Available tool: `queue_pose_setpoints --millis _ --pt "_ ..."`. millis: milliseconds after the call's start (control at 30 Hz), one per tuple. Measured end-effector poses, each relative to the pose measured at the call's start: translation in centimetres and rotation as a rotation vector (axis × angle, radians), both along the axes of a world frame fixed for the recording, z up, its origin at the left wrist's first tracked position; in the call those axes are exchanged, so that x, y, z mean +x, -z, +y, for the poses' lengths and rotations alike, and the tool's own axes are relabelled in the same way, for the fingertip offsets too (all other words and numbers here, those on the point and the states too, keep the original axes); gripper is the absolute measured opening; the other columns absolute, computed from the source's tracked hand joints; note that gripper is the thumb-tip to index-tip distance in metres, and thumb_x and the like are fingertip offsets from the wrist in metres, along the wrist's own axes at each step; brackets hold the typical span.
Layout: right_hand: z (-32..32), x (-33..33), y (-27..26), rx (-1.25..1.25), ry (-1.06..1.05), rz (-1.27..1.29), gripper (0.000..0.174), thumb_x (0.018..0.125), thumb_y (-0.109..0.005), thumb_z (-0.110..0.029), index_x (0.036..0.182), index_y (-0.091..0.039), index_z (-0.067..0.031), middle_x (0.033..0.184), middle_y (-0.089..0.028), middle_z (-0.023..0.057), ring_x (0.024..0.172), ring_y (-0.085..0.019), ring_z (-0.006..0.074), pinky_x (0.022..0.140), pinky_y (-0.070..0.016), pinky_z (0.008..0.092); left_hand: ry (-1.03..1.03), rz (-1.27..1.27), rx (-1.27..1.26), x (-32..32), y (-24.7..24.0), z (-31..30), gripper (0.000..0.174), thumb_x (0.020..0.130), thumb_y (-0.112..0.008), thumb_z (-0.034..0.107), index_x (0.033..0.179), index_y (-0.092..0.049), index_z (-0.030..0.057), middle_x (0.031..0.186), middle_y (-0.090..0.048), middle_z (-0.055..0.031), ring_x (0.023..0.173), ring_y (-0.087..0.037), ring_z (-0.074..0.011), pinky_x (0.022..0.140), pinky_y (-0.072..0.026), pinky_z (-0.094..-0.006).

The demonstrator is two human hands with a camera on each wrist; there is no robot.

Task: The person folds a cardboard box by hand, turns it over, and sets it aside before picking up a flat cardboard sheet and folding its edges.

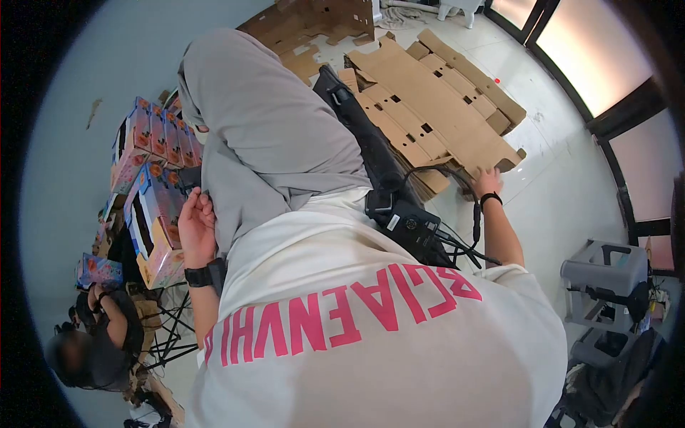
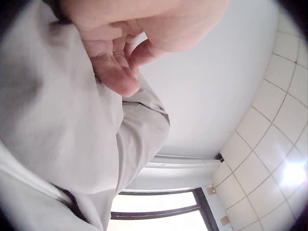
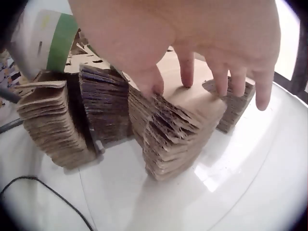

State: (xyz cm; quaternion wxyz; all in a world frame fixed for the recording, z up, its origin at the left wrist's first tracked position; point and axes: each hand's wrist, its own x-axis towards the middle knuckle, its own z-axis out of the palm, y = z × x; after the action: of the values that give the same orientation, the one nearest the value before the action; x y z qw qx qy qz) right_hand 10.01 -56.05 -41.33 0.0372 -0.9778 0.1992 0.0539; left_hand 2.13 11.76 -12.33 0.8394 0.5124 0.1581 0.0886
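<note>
A stack of flattened cardboard boxes (image 1: 442, 107) lies on the floor ahead to the right. Over its near corner is my right hand (image 1: 488, 182), fingers spread and mostly straight. In the right wrist view the right hand (image 3: 192, 33) has its thumb tip at the layered edge of the cardboard stack (image 3: 178, 134), with fingertips at the top sheet. My left hand (image 1: 196, 221) is beside the grey trouser leg (image 1: 271, 135), fingers loosely bent and holding nothing. The left wrist view shows this left hand (image 2: 125, 53) right by the trouser fabric (image 2: 62, 110).
Colourful printed boxes (image 1: 153, 214) stand at the left, with a seated person (image 1: 93, 342) behind them. A black device with cables (image 1: 410, 225) is at my waist. Grey plastic stools (image 1: 606, 267) stand at the right, near glass doors (image 1: 592, 57). A large open carton (image 1: 307, 28) is at the far end.
</note>
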Motion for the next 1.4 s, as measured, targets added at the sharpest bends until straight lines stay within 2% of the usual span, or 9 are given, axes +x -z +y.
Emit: queue_pose_setpoints --millis 167,267,500,600,633,767,1100,1267,1400 --pt "4.9 0.4 -2.0 0.578 -0.551 -0.427 0.055 0.076 -0.063 0.001 0.129 -0.061 -0.0136 0.135 -0.060 0.0139 0.122 -0.058 0.0369 0.100 -0.0493 0.0426 0.022 0.032 -0.046 -0.1 -0.3 0.2 0.018 0.103 -0.055 0.017 0.115 -0.061 0.0055 0.088 -0.059 -0.0008 0.072 -0.054 -0.0091 0.058 -0.0473 -0.0176" --pt "5.3 0.5 -1.9 0.517 -0.578 -0.246 0.055 0.072 -0.060 0.011 0.122 -0.063 -0.0119 0.131 -0.062 0.0114 0.118 -0.057 0.0352 0.098 -0.0487 0.0420 0.014 0.028 -0.035 -0.1 -0.4 -0.1 0.018 0.103 -0.055 0.017 0.115 -0.061 0.0055 0.088 -0.058 -0.0008 0.072 -0.053 -0.0089 0.057 -0.0465 -0.0170" --pt "6.3 0.0 -3.5 0.087 -0.876 -0.536 0.028 0.083 -0.058 -0.014 0.108 -0.070 -0.0150 0.120 -0.067 0.0082 0.113 -0.061 0.0296 0.094 -0.0491 0.0424 0.006 0.026 -0.019 0.0 -0.4 -0.1 0.018 0.103 -0.053 0.016 0.116 -0.061 0.0044 0.088 -0.059 -0.0007 0.072 -0.053 -0.0085 0.056 -0.0463 -0.0163" --pt "7.2 0.6 -0.2 0.200 -0.739 0.036 0.020 0.081 -0.059 -0.016 0.093 -0.072 -0.0060 0.123 -0.065 0.0121 0.115 -0.061 0.0333 0.095 -0.0497 0.0449 0.018 0.013 -0.018 0.1 0.0 0.3 0.019 0.104 -0.053 0.016 0.117 -0.061 0.0040 0.089 -0.059 -0.0009 0.072 -0.053 -0.0082 0.057 -0.0463 -0.0159" --pt "7.7 0.5 0.4 0.287 -0.704 0.107 0.034 0.085 -0.062 -0.032 0.103 -0.069 -0.0046 0.126 -0.063 0.0132 0.111 -0.062 0.0347 0.095 -0.0504 0.0459 0.021 0.008 -0.020 0.1 0.0 0.3 0.019 0.104 -0.053 0.015 0.117 -0.060 0.0039 0.089 -0.059 -0.0010 0.072 -0.053 -0.0080 0.057 -0.0463 -0.0158" --pt "10.4 -1.9 -0.3 0.227 -0.508 0.032 0.059 0.081 -0.072 -0.046 0.121 -0.056 -0.0063 0.116 -0.064 0.0166 0.103 -0.064 0.0371 0.088 -0.0533 0.0458 -0.003 0.008 -0.009 0.0 -0.1 -0.1 0.020 0.104 -0.053 0.015 0.118 -0.060 0.0036 0.089 -0.059 -0.0010 0.072 -0.053 -0.0081 0.057 -0.0466 -0.0152" --pt "11.3 -1.9 1.4 0.374 -0.326 -0.080 0.056 0.073 -0.083 -0.036 0.116 -0.056 -0.0103 0.112 -0.065 0.0188 0.103 -0.064 0.0403 0.086 -0.0522 0.0488 0.056 0.039 -0.069 0.2 0.8 0.7 0.019 0.102 -0.056 0.017 0.116 -0.062 0.0054 0.088 -0.061 -0.0017 0.073 -0.055 -0.0091 0.060 -0.0452 -0.0174" --pt "9.3 0.3 5.9 0.467 -0.441 -0.028 0.037 0.087 -0.062 -0.018 0.122 -0.053 -0.0115 0.113 -0.067 0.0220 0.106 -0.063 0.0437 0.090 -0.0509 0.0528 0.168 0.001 0.067 -0.6 -2.1 2.5 0.023 0.102 -0.055 0.023 0.115 -0.062 0.0050 0.092 -0.065 -0.0040 0.081 -0.062 -0.0155 0.072 -0.0509 -0.0287" --pt "8.8 1.1 -1.7 0.304 -0.502 -0.019 0.021 0.089 -0.062 -0.028 0.092 -0.071 -0.0087 0.095 -0.071 0.0193 0.091 -0.069 0.0395 0.077 -0.0551 0.0495 -0.078 -0.038 0.433 -2.1 -4.1 6.7 0.029 0.101 -0.054 0.024 0.120 -0.060 0.0027 0.096 -0.066 -0.0052 0.083 -0.064 -0.0164 0.073 -0.0525 -0.0300"
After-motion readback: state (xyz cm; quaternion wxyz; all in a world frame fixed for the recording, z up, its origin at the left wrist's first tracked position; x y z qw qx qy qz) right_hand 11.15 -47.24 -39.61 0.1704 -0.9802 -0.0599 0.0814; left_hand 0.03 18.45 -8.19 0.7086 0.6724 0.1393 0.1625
